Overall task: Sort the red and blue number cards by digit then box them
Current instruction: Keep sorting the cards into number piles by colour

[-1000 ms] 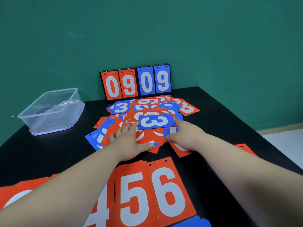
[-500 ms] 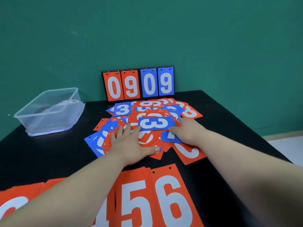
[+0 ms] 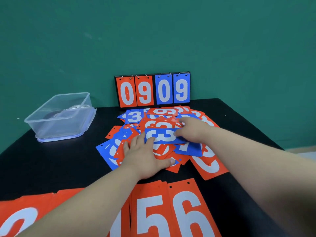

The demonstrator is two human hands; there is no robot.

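Two hands work the mixed card pile (image 3: 160, 124) on the black surface (image 3: 51, 159). A blue 3 card (image 3: 162, 136) lies crosswise between them. The left hand (image 3: 145, 158), fingers (image 3: 138, 141) spread flat, touches its left end. The right hand (image 3: 195, 132) covers its right end; whether it pinches is unclear.

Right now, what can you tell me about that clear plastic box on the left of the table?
The clear plastic box is a see-through rectangular tub with rounded corners and a thicker rim, open on top. It stands upright on what looks like its own bluish lid, at the far left of the black table, apart from the card pile. Something dark shows through its wall, too blurred to name.
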